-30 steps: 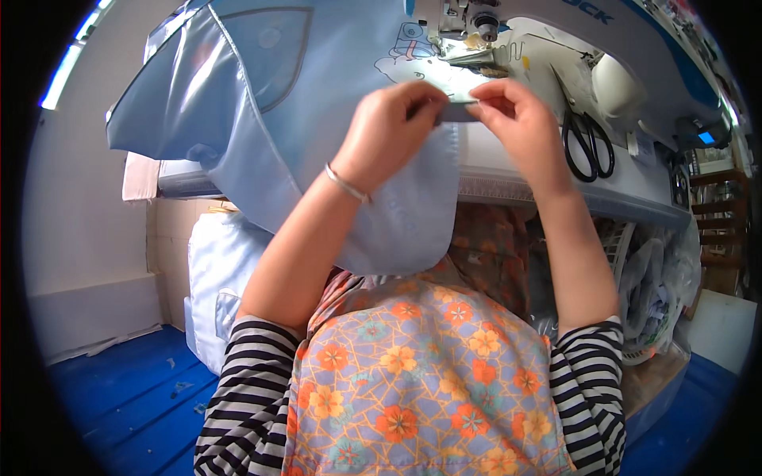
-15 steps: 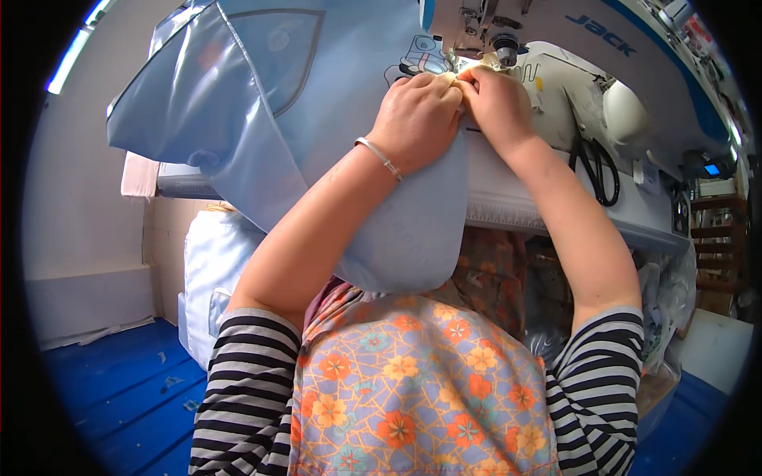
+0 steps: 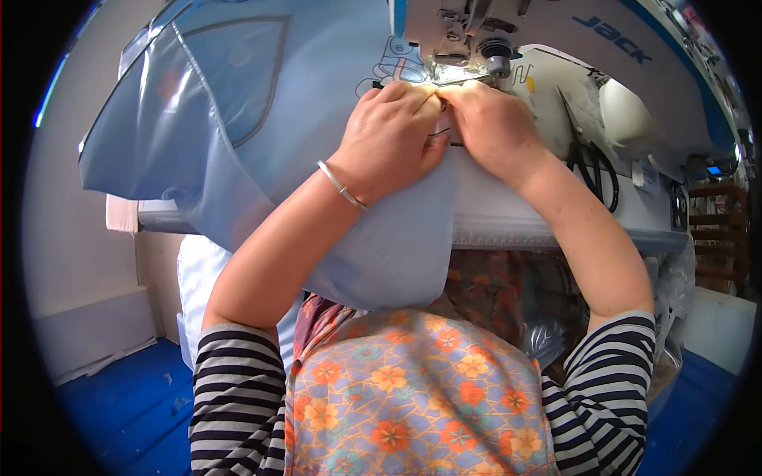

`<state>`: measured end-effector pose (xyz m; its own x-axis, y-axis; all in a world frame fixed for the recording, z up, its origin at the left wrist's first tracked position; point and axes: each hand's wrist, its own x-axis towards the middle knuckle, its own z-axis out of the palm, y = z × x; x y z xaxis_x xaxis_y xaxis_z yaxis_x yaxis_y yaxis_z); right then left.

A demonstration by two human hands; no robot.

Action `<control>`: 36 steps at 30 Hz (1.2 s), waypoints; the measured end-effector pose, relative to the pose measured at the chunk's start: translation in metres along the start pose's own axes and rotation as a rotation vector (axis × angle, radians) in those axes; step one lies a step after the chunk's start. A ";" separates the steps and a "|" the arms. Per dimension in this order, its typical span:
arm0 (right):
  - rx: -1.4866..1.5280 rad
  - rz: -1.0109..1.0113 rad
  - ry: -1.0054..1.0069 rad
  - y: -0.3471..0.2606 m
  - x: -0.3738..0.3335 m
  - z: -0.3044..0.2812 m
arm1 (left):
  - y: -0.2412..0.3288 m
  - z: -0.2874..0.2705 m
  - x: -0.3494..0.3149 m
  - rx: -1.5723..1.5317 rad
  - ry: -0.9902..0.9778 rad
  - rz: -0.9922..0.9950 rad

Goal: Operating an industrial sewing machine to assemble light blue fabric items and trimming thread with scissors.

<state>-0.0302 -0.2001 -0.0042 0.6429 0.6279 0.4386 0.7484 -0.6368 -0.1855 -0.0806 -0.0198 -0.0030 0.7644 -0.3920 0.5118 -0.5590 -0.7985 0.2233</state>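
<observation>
Under the head of a white sewing machine (image 3: 548,32) lies a large light blue, smooth, shiny cloth (image 3: 389,250) with a line drawing printed on it. My left hand (image 3: 393,131), a silver bangle on its wrist, rests on the cloth with its fingers curled and pinching the cloth's edge. Against it, my right hand (image 3: 500,123) is closed, thumb and forefinger pinching the same edge. The fingertips meet just in front of the lit needle area. The hands partly hide the cloth edge between them.
Black-handled scissors (image 3: 587,159) lie on the machine table right of my right hand. A ruler strip (image 3: 508,232) runs along the table's front edge. The cloth drapes over that edge toward my flowered apron (image 3: 413,389). More pale blue cloth (image 3: 202,278) hangs below at left.
Both hands have shifted slightly toward me, still pinching the cloth edge. The cloth has slid a little to the left. The whole view has also shifted slightly.
</observation>
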 end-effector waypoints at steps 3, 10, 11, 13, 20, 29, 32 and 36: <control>0.048 0.012 -0.035 -0.002 -0.001 -0.003 | -0.003 -0.001 0.000 0.040 0.032 0.011; 0.482 0.153 0.155 0.023 -0.002 -0.020 | -0.015 0.003 0.006 0.039 0.068 0.057; 0.660 0.225 0.259 0.027 0.000 -0.023 | -0.016 0.004 0.006 0.039 0.075 0.061; 0.552 0.227 0.244 0.026 0.005 -0.040 | -0.015 0.004 0.007 0.047 0.045 0.051; 0.404 0.182 -0.107 -0.005 -0.012 -0.043 | -0.014 0.003 0.001 0.069 0.045 0.037; 0.264 -0.184 -0.081 -0.054 -0.082 -0.040 | -0.003 -0.012 -0.016 -0.022 0.014 0.087; 0.262 -0.175 -0.091 -0.053 -0.088 -0.047 | -0.003 -0.011 -0.013 -0.037 -0.014 0.092; 0.130 0.062 0.249 -0.012 -0.108 -0.073 | -0.011 -0.018 -0.020 0.017 -0.082 0.040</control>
<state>-0.1202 -0.2930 0.0145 0.6405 0.4501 0.6222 0.7338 -0.5976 -0.3231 -0.0955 0.0047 -0.0002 0.7654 -0.4597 0.4503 -0.5850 -0.7886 0.1893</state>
